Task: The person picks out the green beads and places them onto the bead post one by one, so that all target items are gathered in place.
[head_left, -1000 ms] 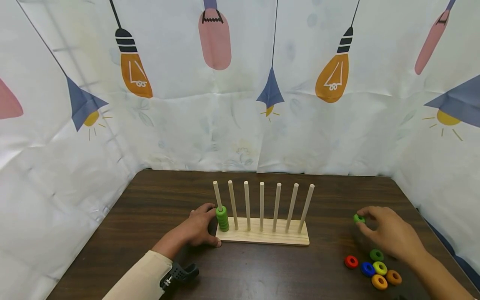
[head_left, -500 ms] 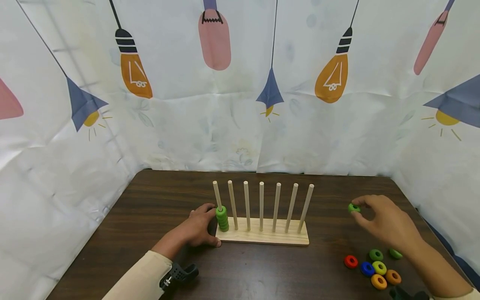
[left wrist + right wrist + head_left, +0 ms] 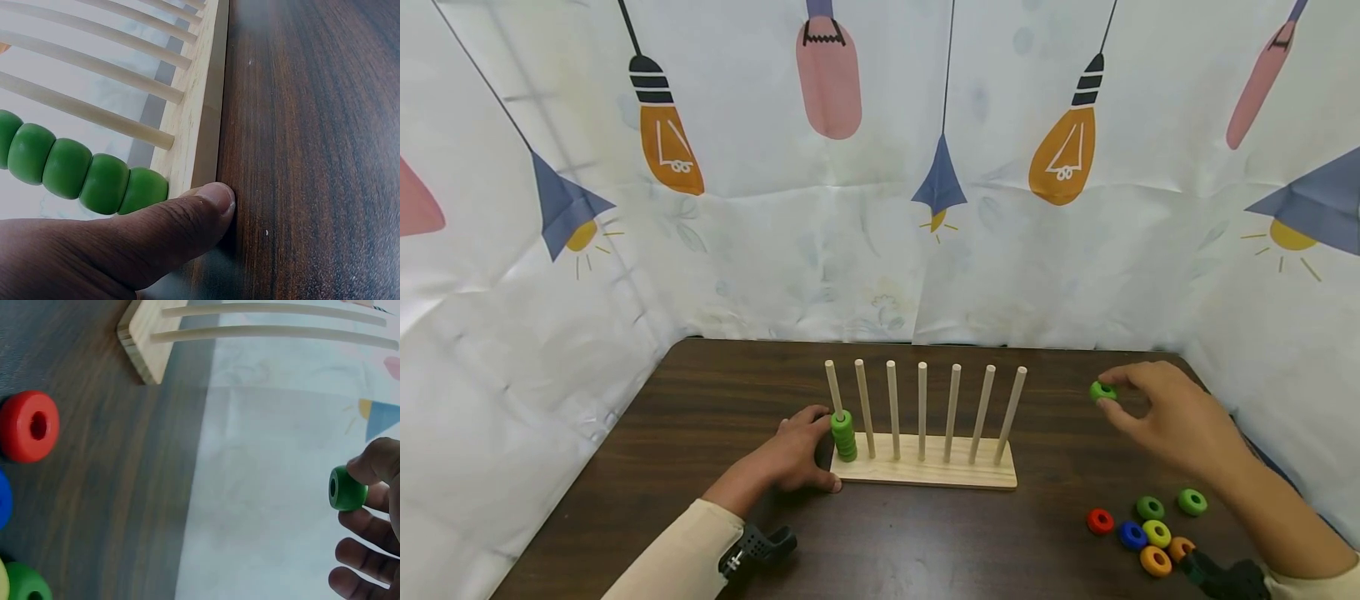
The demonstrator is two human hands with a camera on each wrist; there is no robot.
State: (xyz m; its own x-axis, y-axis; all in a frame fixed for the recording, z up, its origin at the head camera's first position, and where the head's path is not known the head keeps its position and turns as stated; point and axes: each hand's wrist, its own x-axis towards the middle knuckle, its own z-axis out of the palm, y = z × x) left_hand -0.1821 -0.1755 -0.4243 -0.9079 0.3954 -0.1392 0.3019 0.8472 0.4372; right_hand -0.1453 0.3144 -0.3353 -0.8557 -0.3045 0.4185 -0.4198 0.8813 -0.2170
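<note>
A pale wooden base (image 3: 925, 472) carries a row of upright pegs; stacked green beads (image 3: 844, 437) sit on its leftmost peg. My left hand (image 3: 801, 454) grips the base's left end, and in the left wrist view the thumb (image 3: 181, 225) presses its front edge beside the green beads (image 3: 67, 169). Up at the right, my right hand (image 3: 1180, 417) pinches one green bead (image 3: 1102, 392) between thumb and fingers, above the table. The right wrist view shows that green bead (image 3: 348, 489) at the fingertips of the hand (image 3: 378, 519), its hole facing left.
On the brown table (image 3: 700, 417), at the front right, lie loose beads: a red one (image 3: 1100, 522), a blue one (image 3: 1132, 535), a yellow one (image 3: 1157, 533), two orange and two green. A dark wrist strap (image 3: 1225, 577) hangs close to them. Printed cloth (image 3: 820, 250) stands behind the table.
My right hand has moved up and slightly left with the green bead, uncovering another green bead on the table. My left hand and the base have stayed in place.
</note>
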